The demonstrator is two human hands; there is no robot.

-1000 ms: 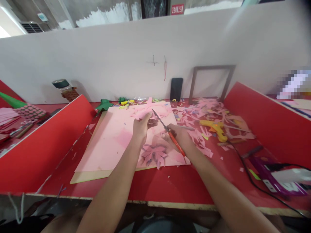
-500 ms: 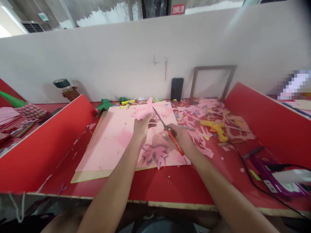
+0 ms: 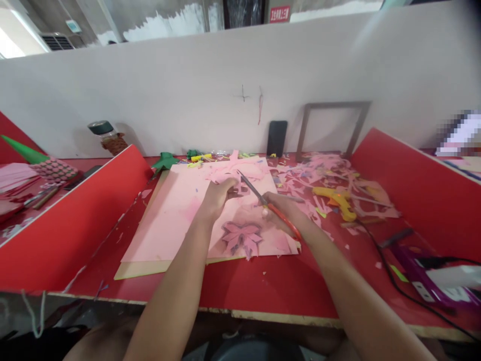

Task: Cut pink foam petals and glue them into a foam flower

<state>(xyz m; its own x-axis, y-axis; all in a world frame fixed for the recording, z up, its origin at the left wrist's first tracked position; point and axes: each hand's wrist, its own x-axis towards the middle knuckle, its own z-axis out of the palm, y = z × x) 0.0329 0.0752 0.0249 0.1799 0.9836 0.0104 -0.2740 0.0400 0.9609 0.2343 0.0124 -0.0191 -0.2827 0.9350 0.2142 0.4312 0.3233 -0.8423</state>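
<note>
My left hand (image 3: 221,194) is closed on a small piece of pink sheet (image 3: 244,188), pinched between thumb and fingers. Scissors with orange-red handles (image 3: 284,221) are gripped in my right hand (image 3: 281,206); their long metal blades point up and left, the tips close to the pink piece. Both hands are above a large pink sheet (image 3: 158,235). Nearer to me on that sheet lies a pink petal-shaped cut-out (image 3: 242,238) with dark edges. Beyond my hands are more pink cut pieces (image 3: 251,168).
Pink scraps (image 3: 319,170) are heaped right of the sheet, beside a yellow glue gun (image 3: 338,200) and a purple power strip (image 3: 424,281). A phone (image 3: 277,138) and a frame (image 3: 334,106) lean on the back wall. Red dividers (image 3: 82,220) flank the table; a jar (image 3: 108,138) stands left.
The scissors have turned in my right hand, their handles swinging right. The piece in my left hand shows more plainly beside the blade tips. The whole view has shifted slightly.
</note>
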